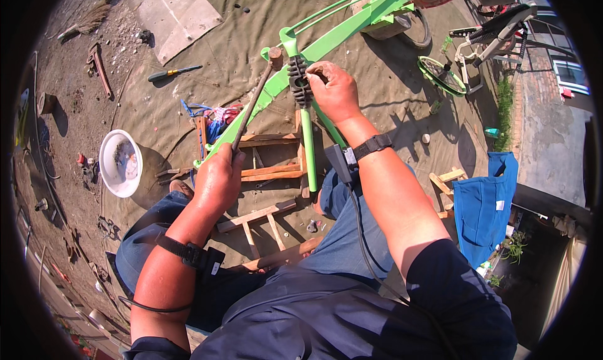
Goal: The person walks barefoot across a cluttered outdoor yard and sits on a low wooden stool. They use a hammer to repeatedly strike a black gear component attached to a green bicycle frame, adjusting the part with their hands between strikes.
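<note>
Fingers on one black sprocket, one hammer gripped

One hammer, one screwdriver, one white bowl, two hands.

Ground: a dusty floor covered by an olive tarp.
At 9 o'clock: a white bowl is placed on the dirt.
At 11 o'clock: a screwdriver, a pipe wrench and a flat board are laid.
At 3 o'clock: a blue bag is seen.
</note>
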### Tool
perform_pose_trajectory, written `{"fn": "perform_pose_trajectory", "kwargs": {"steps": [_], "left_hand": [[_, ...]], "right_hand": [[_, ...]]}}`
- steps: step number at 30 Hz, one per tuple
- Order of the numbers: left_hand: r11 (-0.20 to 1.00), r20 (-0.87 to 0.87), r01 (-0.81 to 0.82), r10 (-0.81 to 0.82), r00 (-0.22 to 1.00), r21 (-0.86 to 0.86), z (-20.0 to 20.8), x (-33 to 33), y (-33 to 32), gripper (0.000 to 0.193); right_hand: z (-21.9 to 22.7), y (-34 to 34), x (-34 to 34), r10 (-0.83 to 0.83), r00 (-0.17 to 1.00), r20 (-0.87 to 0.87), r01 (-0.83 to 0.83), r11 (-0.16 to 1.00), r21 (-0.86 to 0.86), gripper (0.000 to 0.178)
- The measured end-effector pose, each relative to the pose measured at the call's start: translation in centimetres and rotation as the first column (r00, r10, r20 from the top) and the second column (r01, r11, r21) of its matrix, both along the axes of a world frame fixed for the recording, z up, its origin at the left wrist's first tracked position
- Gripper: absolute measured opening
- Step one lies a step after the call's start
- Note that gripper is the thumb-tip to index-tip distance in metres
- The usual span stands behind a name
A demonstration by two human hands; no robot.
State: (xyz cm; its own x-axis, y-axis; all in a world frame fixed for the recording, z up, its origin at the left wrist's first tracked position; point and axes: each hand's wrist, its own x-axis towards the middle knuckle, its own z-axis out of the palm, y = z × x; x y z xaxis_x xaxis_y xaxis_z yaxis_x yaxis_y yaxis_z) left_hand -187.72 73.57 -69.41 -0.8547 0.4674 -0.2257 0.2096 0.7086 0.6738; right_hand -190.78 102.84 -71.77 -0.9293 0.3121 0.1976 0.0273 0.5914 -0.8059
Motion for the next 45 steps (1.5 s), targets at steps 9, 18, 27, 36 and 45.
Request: {"fn": "perform_pose_trajectory", "kwargs": {"steps": [9, 18, 27, 36, 45], "left_hand": [[1.000, 0.004, -0.011, 0.011, 1.000, 0.003, 0.2, 0.0, 0.0, 0.025], [0.984, -0.092, 0.073, -0.059, 0.994, 0.162, 1.3, 1.2, 0.1, 0.020], [0.978, -0.084, 0.082, -0.067, 0.994, 0.194, 2.5, 1.1, 0.4, 0.017], [0.994, -0.109, 0.007, 0.004, 0.994, 0.106, 0.9, 0.8, -0.3, 0.015], [0.967, -0.003, -0.158, 0.162, 0.987, 0.200, 2.0, -0.4, -0.1, 0.008]], "right_hand": [[0.1, -0.3, -0.1, 0.053, 0.998, -0.031, -0.047, 0.984, 0.174, 0.012], [-0.4, -0.6, 0.2, 0.150, 0.988, -0.048, -0.125, 0.931, 0.343, 0.014], [0.0, -1.0, 0.4, 0.115, 0.987, -0.114, -0.084, 0.965, 0.248, 0.011], [-0.5, -0.6, 0.7, 0.079, 0.995, -0.053, -0.064, 0.968, 0.244, 0.015], [2.0, 0.2, 0.7, 0.021, 0.999, -0.050, -0.021, 1.000, 0.007, 0.009]]}}
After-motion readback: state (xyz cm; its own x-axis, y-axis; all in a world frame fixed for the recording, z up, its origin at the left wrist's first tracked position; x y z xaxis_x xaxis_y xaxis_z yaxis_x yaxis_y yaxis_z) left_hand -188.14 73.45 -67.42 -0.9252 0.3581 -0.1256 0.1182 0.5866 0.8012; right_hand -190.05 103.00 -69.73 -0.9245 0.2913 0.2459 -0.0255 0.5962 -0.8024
